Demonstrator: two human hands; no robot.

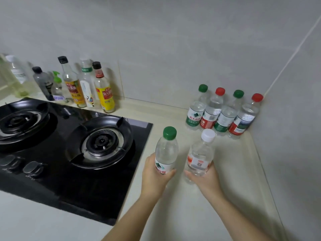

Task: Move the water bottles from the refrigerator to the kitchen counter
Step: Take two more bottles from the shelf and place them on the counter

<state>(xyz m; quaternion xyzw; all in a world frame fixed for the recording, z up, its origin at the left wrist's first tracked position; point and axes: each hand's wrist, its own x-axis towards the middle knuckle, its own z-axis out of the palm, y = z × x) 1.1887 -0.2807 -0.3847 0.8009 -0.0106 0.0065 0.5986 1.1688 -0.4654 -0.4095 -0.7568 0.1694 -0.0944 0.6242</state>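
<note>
- My left hand (154, 174) grips a clear green-capped plastic water bottle (166, 152), upright.
- My right hand (205, 178) grips a clear white-capped one (199, 157).
- Four shelved bottles (222, 113) stand ahead-right in the cream counter (173, 214) corner.

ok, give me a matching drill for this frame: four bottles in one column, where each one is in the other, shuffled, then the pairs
Things
1. green-capped clear plastic water bottle nearest the camera
2. white-capped clear plastic water bottle
3. red-capped clear plastic water bottle at the far right
4. rightmost yellow-labelled glass bottle

Places
A. standing in the corner of the cream counter
B. gripped by the right hand
C. behind the black gas hob
D. gripped by the left hand

Pairs: 1-D, 2-B, 3-A, 4-C
</note>
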